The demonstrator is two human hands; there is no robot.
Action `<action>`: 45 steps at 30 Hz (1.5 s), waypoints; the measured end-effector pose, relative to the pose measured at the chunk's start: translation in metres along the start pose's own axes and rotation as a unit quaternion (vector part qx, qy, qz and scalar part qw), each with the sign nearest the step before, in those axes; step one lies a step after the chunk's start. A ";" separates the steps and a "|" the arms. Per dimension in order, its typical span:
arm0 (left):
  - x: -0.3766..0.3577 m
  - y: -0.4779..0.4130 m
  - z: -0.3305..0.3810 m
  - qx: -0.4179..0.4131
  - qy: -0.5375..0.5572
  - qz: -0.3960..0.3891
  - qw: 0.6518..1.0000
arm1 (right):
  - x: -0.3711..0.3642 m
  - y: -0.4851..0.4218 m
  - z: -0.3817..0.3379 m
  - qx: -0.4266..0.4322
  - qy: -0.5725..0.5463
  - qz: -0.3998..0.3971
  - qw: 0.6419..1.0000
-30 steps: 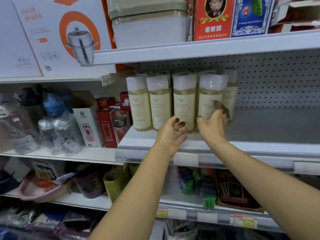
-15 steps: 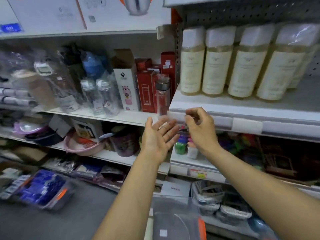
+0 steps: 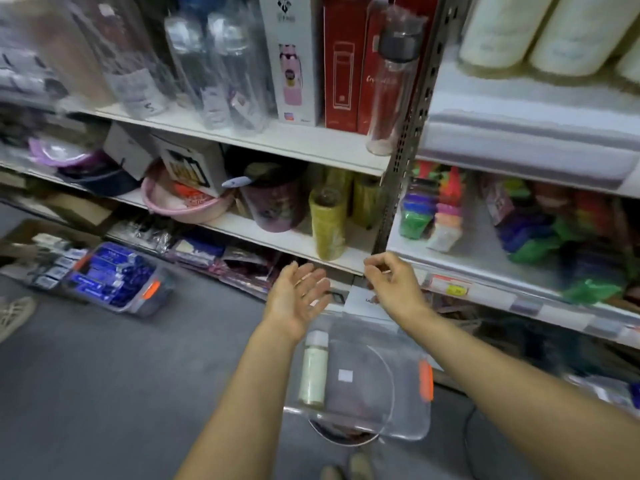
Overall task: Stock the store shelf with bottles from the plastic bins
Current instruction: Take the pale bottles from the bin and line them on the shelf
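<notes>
**Restocking, between loads.**
The shelf [image 3: 519, 112], upper right, carries stocked bottles [image 3: 581, 32]; the plastic bin [image 3: 412, 403] sits on the floor at lower centre, probably kept close for short reaches, one bottle [image 3: 313, 372] lying inside; left hand [image 3: 298, 299] grip spread, right hand [image 3: 394, 289] grip loosely curled, both empty.
</notes>
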State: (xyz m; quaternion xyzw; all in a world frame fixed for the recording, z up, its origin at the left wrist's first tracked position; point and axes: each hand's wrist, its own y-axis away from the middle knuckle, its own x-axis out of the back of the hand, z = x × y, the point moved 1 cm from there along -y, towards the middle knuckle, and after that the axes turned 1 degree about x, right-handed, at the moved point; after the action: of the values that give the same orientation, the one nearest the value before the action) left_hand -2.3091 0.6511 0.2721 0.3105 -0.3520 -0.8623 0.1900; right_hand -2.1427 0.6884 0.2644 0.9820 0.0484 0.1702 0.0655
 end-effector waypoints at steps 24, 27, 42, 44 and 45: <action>0.183 -0.248 -0.197 0.180 -0.101 0.200 0.958 | -0.160 -0.043 0.305 -0.391 -0.010 -0.141 0.909; 0.190 -0.268 -0.211 0.182 -0.116 0.215 0.952 | -0.178 -0.044 0.339 -0.425 -0.018 -0.151 0.893; 0.231 -0.335 -0.248 0.203 -0.175 0.188 0.945 | -0.236 -0.036 0.411 -0.521 -0.143 -0.153 0.827; 0.228 -0.332 -0.249 0.209 -0.191 0.167 0.944 | -0.232 -0.036 0.409 -0.521 -0.137 -0.157 0.828; 0.224 -0.329 -0.247 0.207 -0.186 0.168 0.946 | -0.228 -0.036 0.406 -0.517 -0.134 -0.161 0.830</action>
State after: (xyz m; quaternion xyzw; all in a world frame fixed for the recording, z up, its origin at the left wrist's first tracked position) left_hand -2.3446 0.6315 -0.1947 0.1132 -0.5989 -0.7685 0.1948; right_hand -2.2205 0.6517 -0.1949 0.7961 0.1015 0.0244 0.5961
